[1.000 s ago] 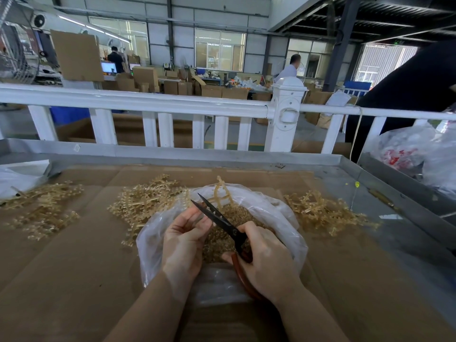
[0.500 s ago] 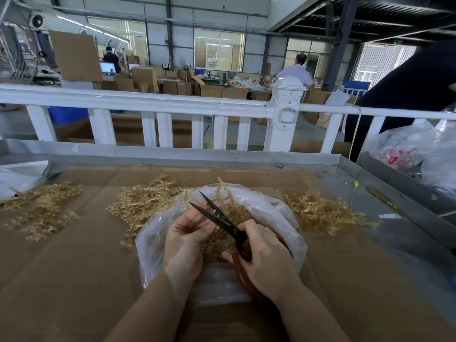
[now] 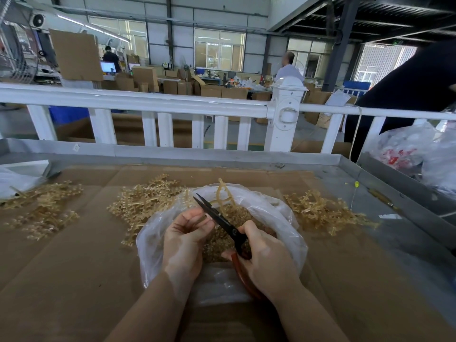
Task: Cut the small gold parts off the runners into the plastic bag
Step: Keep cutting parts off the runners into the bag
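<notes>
head view | looks forward-down | close over tray (image 3: 350, 166) | far hall probably blurred

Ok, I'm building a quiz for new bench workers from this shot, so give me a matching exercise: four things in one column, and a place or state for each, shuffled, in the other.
Things:
1. scissors
2. plastic bag
3. left hand
4. white railing

Places or states:
A. lies open on the cardboard, holding loose gold bits
B. runs across beyond the table's far edge
C. gripped in the right hand, blades pointing up and left
D. over the bag, fingers curled around something small

Pairs: 1-C, 2-A, 3-D, 4-B
</notes>
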Demonstrator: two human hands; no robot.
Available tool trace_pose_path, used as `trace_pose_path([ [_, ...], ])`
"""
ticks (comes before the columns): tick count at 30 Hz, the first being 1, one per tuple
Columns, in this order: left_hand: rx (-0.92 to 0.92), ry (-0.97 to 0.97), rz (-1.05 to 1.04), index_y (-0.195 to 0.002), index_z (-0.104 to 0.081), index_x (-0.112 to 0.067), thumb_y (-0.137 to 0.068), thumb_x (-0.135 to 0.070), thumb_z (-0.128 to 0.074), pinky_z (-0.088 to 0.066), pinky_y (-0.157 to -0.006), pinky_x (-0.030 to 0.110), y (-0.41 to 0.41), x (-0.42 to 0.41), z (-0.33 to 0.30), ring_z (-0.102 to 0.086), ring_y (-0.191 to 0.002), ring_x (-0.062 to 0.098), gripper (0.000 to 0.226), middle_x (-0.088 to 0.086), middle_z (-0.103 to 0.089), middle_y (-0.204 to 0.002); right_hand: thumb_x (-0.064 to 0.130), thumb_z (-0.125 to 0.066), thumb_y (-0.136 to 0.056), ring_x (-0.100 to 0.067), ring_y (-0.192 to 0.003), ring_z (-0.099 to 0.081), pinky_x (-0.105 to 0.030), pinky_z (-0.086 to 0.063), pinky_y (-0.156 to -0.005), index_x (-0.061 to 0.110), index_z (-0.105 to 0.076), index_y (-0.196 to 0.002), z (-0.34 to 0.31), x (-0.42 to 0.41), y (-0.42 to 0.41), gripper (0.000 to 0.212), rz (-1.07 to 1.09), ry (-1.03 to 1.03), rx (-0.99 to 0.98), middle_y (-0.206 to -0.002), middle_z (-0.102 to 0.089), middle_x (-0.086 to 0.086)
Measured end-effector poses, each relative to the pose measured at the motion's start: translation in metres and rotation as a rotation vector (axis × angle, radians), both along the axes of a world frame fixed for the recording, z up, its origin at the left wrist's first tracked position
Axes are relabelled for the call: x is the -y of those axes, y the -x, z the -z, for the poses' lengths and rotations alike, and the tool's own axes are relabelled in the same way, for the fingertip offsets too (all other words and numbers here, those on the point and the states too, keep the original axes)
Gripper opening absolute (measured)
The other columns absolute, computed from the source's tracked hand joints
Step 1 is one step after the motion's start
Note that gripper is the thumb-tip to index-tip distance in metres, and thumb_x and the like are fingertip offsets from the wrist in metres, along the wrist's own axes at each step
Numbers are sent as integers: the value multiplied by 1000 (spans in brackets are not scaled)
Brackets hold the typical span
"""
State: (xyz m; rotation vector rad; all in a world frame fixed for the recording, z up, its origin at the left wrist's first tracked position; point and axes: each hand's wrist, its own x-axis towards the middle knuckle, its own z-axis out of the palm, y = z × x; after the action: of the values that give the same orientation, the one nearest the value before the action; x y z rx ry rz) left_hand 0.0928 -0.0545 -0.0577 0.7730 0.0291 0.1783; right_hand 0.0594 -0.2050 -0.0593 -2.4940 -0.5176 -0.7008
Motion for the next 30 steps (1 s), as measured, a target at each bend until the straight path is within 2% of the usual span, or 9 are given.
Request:
trace_pose_path([
  [3,6,24,23,-91,-59,0,-61,16,-58,-59,-68,23,1,-2,-1,-69,-78,20,34,15,-67,-89,57,-63,-80,-8,-81,-63,-18,-51,-71,18,-59,-104,1,0,0,46,10,-7,6,-89,-68,7],
  [6,-24,52,46,-86,-61,-1,-68,14,-58,-58,-60,21,2,-3,-1,-70,-68,16,24,10,-69,-78,62,-58,-78,-3,-81,-60,-5,-39,-69,20,-60,-101,1,0,2,48,43,-55,16,-88,-67,11],
  [8,-71,38,23,-84,-62,-3,-76,17,-55,-58,-57,21,1,-2,0,-69,-62,14,22,7,-66,-70,60,-62,-77,0,-81,-57,2,-33,-67,22,-59,-100,1,1,2,45,72,-86,27,-89,-66,12],
  [10,-93,21,10,-83,-61,-4,-80,18,-53,-57,-55,20,1,-2,0,-68,-59,13,23,6,-63,-66,57,-67,-76,-2,-82,-58,-1,-33,-70,22,-59,-100,2,1,1,43,84,-90,40,-89,-66,12],
  [13,-88,8,16,-81,-60,-5,-83,16,-53,-57,-54,20,0,-2,0,-68,-58,12,22,3,-63,-60,54,-70,-76,-6,-88,-61,-11,-43,-72,23,-59,-103,5,1,0,43,84,-85,44,-93,-66,11],
  [15,-82,6,24,-78,-59,-5,-83,14,-53,-57,-55,20,0,-2,-1,-68,-58,12,21,3,-64,-60,54,-70,-75,-6,-92,-60,-14,-45,-76,24,-58,-105,6,2,-1,44,94,-77,50,-96,-65,12],
  [20,-75,30,57,-73,-54,-9,-83,12,-53,-56,-55,19,0,-2,-2,-66,-57,11,23,5,-66,-66,62,-56,-77,0,-94,-52,-2,-32,-77,28,-56,-108,6,3,0,46,54,-56,10,-98,-61,16],
  [25,-57,41,77,-73,-47,-11,-89,15,-45,-54,-51,19,-1,-3,0,-64,-54,10,31,4,-65,-63,62,-53,-77,-8,-94,-57,-16,-43,-79,26,-57,-108,5,2,0,48,28,-25,25,-97,-62,10],
  [30,-31,45,116,-73,-46,-12,-87,14,-46,-54,-53,19,-2,-3,1,-65,-57,11,30,3,-65,-64,62,-54,-79,-7,-98,-55,-15,-42,-83,25,-56,-112,5,3,-1,49,27,-16,-11,-101,-62,10],
])
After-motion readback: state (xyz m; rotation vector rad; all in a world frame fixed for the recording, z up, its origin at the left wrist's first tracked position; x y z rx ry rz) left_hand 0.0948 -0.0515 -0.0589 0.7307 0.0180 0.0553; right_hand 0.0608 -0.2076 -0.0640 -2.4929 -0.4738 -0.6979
